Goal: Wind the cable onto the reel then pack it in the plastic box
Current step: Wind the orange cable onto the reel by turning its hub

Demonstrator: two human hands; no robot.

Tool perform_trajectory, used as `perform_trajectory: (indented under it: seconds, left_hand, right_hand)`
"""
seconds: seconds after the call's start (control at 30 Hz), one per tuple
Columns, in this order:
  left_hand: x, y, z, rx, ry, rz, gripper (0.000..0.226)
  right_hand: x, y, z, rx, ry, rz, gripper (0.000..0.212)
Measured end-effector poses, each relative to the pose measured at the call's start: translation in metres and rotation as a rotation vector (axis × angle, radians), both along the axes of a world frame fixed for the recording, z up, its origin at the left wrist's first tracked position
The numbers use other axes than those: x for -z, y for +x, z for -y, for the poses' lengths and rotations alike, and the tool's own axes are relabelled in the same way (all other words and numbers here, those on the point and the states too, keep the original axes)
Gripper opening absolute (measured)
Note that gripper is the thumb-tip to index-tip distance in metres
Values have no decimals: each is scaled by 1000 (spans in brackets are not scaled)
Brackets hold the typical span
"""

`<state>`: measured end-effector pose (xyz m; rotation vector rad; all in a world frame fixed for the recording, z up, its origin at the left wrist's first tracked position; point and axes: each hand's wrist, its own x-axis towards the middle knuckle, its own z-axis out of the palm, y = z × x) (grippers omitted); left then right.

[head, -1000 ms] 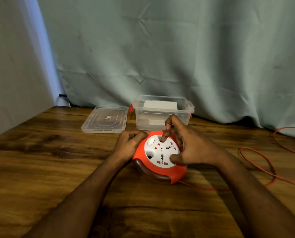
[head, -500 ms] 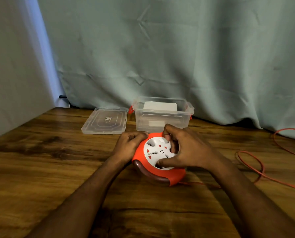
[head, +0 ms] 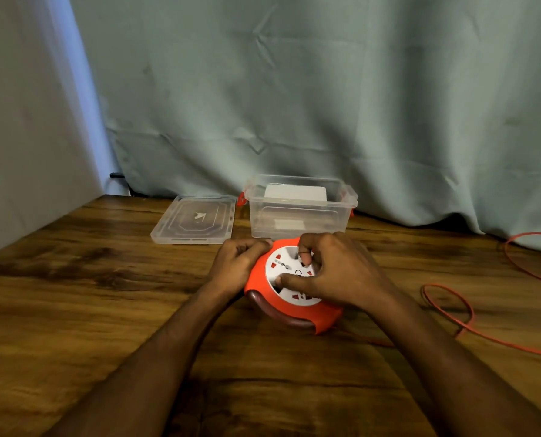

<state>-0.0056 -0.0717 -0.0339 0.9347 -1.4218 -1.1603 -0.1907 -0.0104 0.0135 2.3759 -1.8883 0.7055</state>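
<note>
The dark wood-grain worktop [head: 74, 310] spreads under both hands, and beyond them, at its far edge, stands the clear plastic box with red side clips [head: 299, 216], open at the top; its flat clear plastic lid [head: 195, 219] lies just beside it, beyond the left hand. A long thin orange cable [head: 452, 310] lies loose on the worktop out past the right hand, in a loop and a further run toward the right edge, so I judge the winding to be well short of done, and the packing has not begun. Between the hands sits the round orange cable reel with a white socket face [head: 289, 291], resting on the worktop just short of the box, its disc tilted so the white face looks up and toward the person; being round it has no real long axis, and its flat plane lies close to the worktop. The left hand [head: 237, 266] grips the reel's left rim with curled fingers. The right hand [head: 335, 274] lies over the socket face, fingertips and thumb curled into its recesses, gripping it as if to turn it.
</note>
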Motion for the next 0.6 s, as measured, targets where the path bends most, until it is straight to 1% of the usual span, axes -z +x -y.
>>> perform_trajectory:
  seconds: [0.07, 0.13, 0.17, 0.2, 0.3, 0.37, 0.47, 0.6]
  left_hand:
    - [0, 1, -1, 2, 2, 1, 23]
    - [0, 0, -1, -5, 1, -6, 25]
    - [0, 0, -1, -8, -1, -6, 26]
    - [0, 0, -1, -11, -1, -5, 27]
    - [-1, -1, -1, -12, -1, 3, 29]
    - [-1, -1, -1, -15, -2, 14, 28]
    - [-1, -1, -1, -12, 1, 19, 26]
    - [0, -2, 0, -22, -3, 21, 30]
  right_hand:
    - [-2, -6, 0, -39, -39, 7, 41]
    - [-5, -15, 1, -109, -83, 73, 30]
    - [-7, -19, 2, -149, -84, 102, 31]
    - [-9, -23, 1, -187, -68, 110, 37]
    - [-14, -29, 1, -254, 72, 28, 60]
    - [-12, -31, 2, -279, 149, 3, 71]
    - [-13, -32, 2, -295, 194, 44, 80]
    - [-15, -33, 0, -290, 195, 54, 89]
